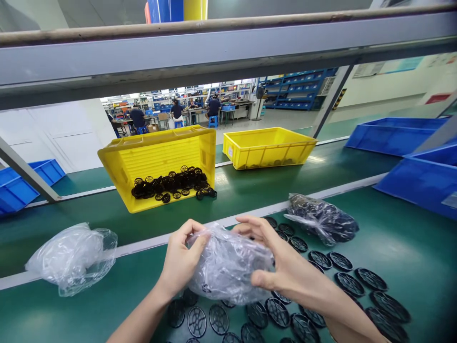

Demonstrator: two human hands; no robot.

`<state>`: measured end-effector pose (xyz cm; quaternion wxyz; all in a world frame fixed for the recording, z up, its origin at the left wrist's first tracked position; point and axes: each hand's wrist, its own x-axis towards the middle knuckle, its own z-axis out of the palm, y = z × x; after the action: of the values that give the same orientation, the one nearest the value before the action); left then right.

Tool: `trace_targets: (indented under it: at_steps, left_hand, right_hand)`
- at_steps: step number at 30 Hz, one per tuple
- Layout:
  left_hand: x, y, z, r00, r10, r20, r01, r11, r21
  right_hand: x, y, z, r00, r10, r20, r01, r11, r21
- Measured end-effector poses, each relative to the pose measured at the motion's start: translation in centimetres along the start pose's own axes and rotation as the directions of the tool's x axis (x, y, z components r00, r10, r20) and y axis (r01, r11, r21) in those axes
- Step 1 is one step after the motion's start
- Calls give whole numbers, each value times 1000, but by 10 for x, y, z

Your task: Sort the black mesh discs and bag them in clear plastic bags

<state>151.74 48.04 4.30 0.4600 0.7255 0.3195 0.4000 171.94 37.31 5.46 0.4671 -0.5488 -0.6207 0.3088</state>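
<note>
Both my hands grip a crumpled clear plastic bag (228,267) above the green workbench (82,305), my left hand (182,257) on its left side and my right hand (282,257) on its right. Dark shapes show faintly through the plastic. Several flat black round mesh discs (350,284) lie scattered under and beside my hands. Past my right hand sits a clear bag packed with black discs (321,219). A puffed clear bag (71,257) lies left of my left hand, with no discs visible in it.
A tilted yellow crate (157,166) holds a heap of black discs, and a second yellow crate (267,147) stands to its right. Blue crates (421,181) sit at both sides. A grey metal shelf bar (214,52) crosses overhead; co-workers (214,107) sit far beyond.
</note>
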Motion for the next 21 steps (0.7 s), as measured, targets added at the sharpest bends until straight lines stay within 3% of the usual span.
trace_targets:
  at_steps: [2,5,8,12,16,19,21]
  left_hand:
    - [-2,0,0,997,29,-66,-28,999,18]
    - [-2,0,-3,990,46,-135,-50,999,-20]
    - [3,-1,-10,986,-50,-160,11,972,-235]
    - [10,-2,-16,980,-198,13,165,778,-606]
    - [12,-3,-13,943,-241,230,327,545,-772]
    - [11,-2,-13,955,-212,210,289,487,-824]
    - [10,0,-14,969,-192,157,233,491,-839]
  right_hand:
    - [-1,-1,6,999,29,40,-32,997,67]
    - [2,-3,11,997,80,-19,-80,997,0]
    - [6,-2,3,990,40,-137,-45,998,-35]
    - [9,-2,-19,972,18,-234,-7,999,46]
    - [13,2,-29,967,83,-240,-36,980,194]
    - [13,5,-27,946,88,-311,-20,976,216]
    - [10,5,-21,874,12,-486,49,992,113]
